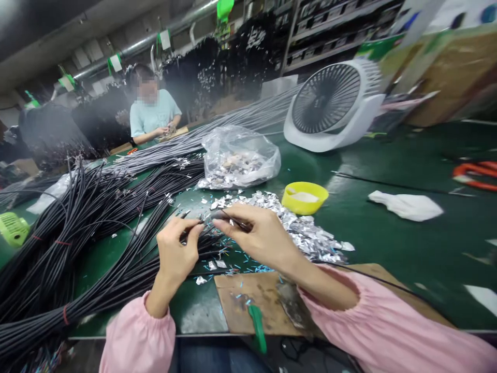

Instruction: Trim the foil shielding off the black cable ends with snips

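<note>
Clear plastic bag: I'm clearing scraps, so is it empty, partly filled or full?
Partly filled: silvery foil-like scraps show through the lower part of the clear plastic bag; its crumpled upper part looks slack.

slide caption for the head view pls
Right hand holding a black cable, left hand close by, near foil scraps and a yellow bowl.

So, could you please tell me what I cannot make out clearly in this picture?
In the head view:
Left hand: whatever it pinches is too small and blurred to identify.
Cable: partly hidden by the right hand holding it.
Bag: its crinkled plastic and blur obscure the scraps inside.
Orange handles: cut off by the right edge, so their full shape is unclear.
</note>
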`<state>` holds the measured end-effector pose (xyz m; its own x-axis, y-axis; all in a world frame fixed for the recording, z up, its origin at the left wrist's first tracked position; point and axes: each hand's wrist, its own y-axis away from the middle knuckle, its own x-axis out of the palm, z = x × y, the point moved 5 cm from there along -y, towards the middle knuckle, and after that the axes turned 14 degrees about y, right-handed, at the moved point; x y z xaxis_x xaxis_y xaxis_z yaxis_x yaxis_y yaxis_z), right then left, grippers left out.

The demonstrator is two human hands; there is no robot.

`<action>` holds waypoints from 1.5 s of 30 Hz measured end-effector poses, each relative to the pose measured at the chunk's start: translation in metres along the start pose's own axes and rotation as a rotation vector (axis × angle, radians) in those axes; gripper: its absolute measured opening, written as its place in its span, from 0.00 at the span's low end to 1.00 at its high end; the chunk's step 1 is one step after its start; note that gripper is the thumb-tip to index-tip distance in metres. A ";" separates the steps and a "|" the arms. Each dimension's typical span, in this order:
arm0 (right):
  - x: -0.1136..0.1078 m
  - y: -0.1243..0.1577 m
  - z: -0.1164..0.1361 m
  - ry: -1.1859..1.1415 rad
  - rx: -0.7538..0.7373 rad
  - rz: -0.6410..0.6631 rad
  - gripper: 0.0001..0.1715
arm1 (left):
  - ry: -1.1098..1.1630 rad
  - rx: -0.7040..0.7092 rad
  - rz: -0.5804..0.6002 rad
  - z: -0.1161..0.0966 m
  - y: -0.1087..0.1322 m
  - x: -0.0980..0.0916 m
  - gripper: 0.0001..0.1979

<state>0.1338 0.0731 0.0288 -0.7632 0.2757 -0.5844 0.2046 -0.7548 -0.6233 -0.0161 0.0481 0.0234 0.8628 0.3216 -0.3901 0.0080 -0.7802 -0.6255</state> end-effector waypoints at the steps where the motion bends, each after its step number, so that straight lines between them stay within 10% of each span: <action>1: 0.000 0.000 0.002 -0.007 -0.015 0.002 0.10 | 0.006 0.016 -0.011 -0.005 0.003 0.000 0.04; 16: 0.000 0.008 0.009 -0.077 -0.062 0.017 0.08 | -0.072 0.170 -0.075 -0.019 0.016 0.004 0.06; 24: 0.005 0.008 0.003 -0.041 -0.037 0.090 0.09 | 0.211 -0.252 0.169 -0.003 0.007 0.002 0.04; 31: 0.010 0.012 0.000 -0.007 -0.021 0.098 0.18 | 0.265 -0.154 -0.158 -0.005 0.010 -0.008 0.05; 45: 0.007 0.007 0.007 -0.210 0.005 0.157 0.12 | -0.046 0.074 -0.222 -0.019 0.018 -0.004 0.06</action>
<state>0.1255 0.0652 0.0237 -0.8328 0.0257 -0.5529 0.3281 -0.7816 -0.5305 -0.0096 0.0228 0.0261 0.8200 0.5065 -0.2666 0.1565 -0.6464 -0.7468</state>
